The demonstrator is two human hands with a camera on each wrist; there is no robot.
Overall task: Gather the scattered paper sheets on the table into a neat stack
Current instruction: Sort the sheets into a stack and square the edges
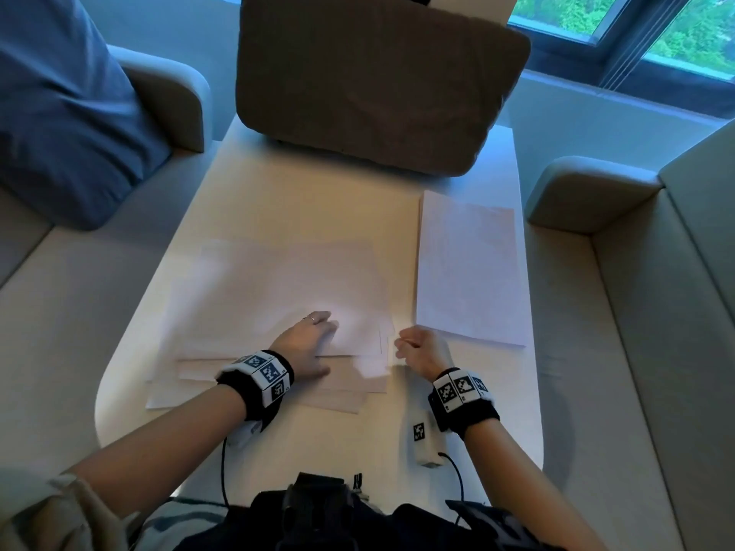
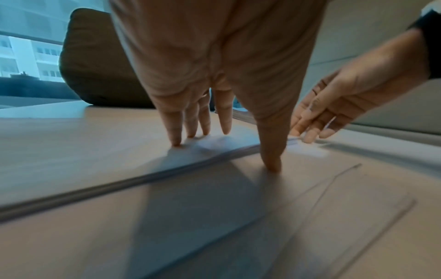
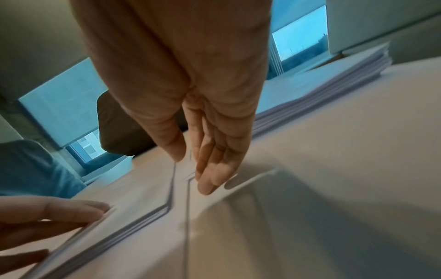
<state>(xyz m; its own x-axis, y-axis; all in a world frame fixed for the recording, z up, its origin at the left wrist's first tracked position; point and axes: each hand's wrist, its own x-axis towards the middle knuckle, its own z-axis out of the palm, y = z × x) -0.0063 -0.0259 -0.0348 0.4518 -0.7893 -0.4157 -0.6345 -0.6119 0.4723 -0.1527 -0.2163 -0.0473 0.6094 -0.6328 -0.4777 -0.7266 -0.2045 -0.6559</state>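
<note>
Head view shows the scattered paper sheets (image 1: 278, 296) overlapping loosely across the middle and near side of the table (image 1: 310, 200), with a squared-up stack (image 1: 469, 272) just to their right, near the table's right edge. Your left hand (image 1: 306, 344) sits on the loose pile, grip released: straight fingers (image 2: 176, 132) press the top sheets and the thumb presses a lower sheet. Your right hand (image 1: 421, 347) is at the pile's right corner, thumb and fingertips (image 3: 205, 185) pinching a sheet edge there. Behind the papers a brown cushion (image 1: 374, 81) stands on the far end of the table, and a blue pillow (image 1: 67, 113) lies on the sofa to the left.
</note>
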